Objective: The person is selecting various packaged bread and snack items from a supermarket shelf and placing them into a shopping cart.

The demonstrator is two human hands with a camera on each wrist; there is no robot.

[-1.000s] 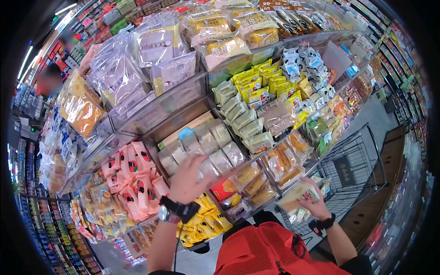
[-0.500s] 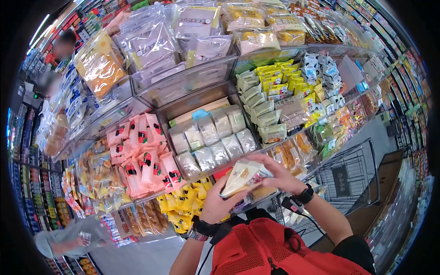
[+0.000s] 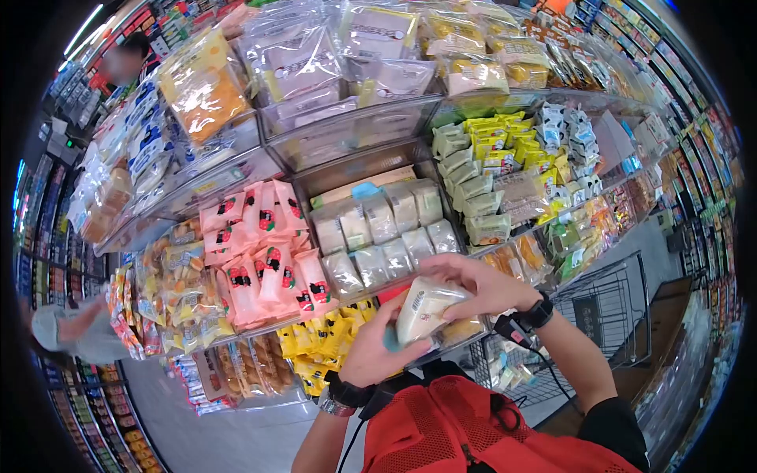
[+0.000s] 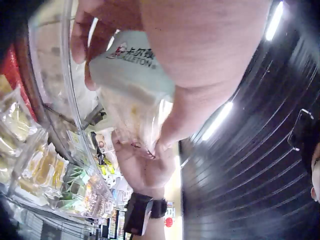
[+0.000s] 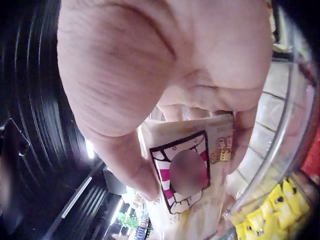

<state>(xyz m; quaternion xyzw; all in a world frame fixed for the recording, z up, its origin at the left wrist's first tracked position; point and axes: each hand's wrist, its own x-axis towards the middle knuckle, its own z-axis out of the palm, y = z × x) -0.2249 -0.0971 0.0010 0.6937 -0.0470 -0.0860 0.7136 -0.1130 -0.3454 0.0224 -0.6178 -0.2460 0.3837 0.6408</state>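
Note:
Between my two hands is a white, wedge-shaped bread packet (image 3: 426, 309) with a barcode on the face turned up. My left hand (image 3: 372, 347) holds its lower left end, thumb along the near side. From the upper right, my right hand (image 3: 493, 285) grips it with thumb and fingers. In the left wrist view, a pale end of the packet (image 4: 132, 70) shows red and black lettering. The right wrist view shows a cartoon print on the packet (image 5: 187, 170), with the right thumb (image 5: 132, 165) on one side and fingers on the other.
Just beyond the hands, a clear-walled bin holds rows of white wrapped packets (image 3: 382, 217). Pink packets (image 3: 264, 260) lie to its left, yellow packets (image 3: 319, 343) nearer, green packets (image 3: 473, 193) to the right. A wire shopping cart (image 3: 607, 315) stands at right. Another person (image 3: 71, 331) is at far left.
The right hand has brought the packet from over the cart to in front of me. My left hand has left the white packets' bin and taken hold too. The packet has turned, showing its barcode.

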